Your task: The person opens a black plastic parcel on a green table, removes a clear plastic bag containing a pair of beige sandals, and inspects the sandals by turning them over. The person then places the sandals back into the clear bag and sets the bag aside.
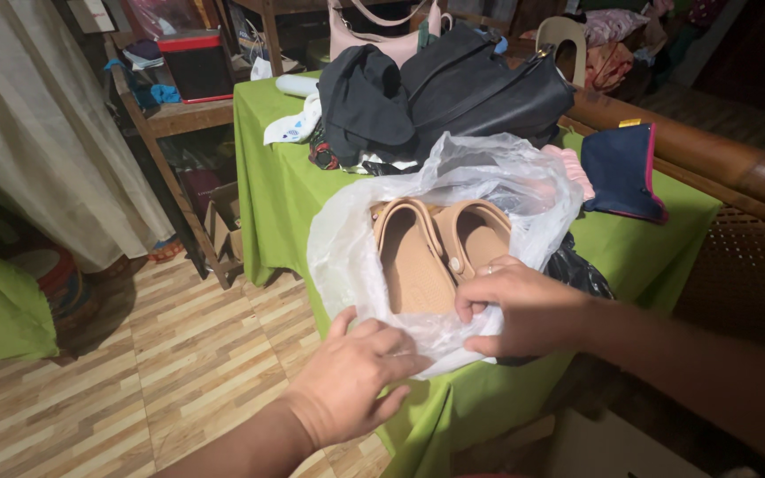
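Head cam: left hand (351, 376) and right hand (520, 310) both pinch the clear plastic bag (347, 257) around tan clogs (440, 248) on the green table (281, 190).

A table under a green cloth (285, 190) carries everything. At its near edge lies a clear plastic bag (347, 257) holding a pair of tan clogs (440, 248). Behind it sit a black handbag (489, 88), a heap of dark clothes (365, 102) and a white cloth (294, 127). A navy pouch (622, 168) lies to the right.
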